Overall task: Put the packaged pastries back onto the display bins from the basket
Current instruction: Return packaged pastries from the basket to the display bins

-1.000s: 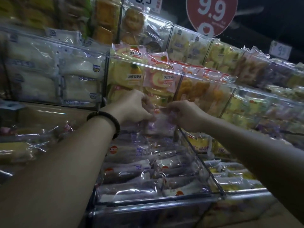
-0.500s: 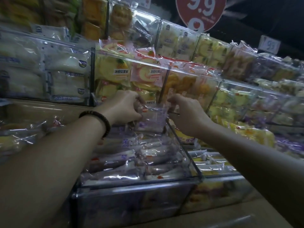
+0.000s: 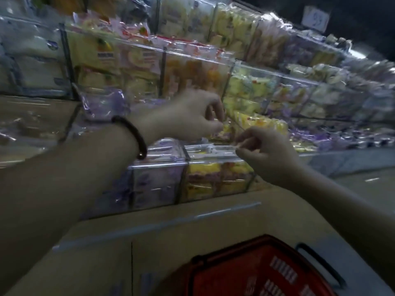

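Yellow pastries (image 3: 261,124) lie in the clear bins (image 3: 162,164) on the counter (image 3: 213,227). The left hand (image 3: 188,116) and right hand (image 3: 267,151) hover close together above them, fingers curled. Blur hides whether either pinches a wrapper. A red basket (image 3: 256,272) sits below.

Red basket (image 3: 230,272) with white bars, black bracelet (image 3: 140,142), yellow pastries (image 3: 203,168), purple-printed wrappers (image 3: 147,184), clear bins (image 3: 158,164)

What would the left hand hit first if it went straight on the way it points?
Probably the yellow pastry pack just beyond the left hand; the blur leaves depth uncertain.
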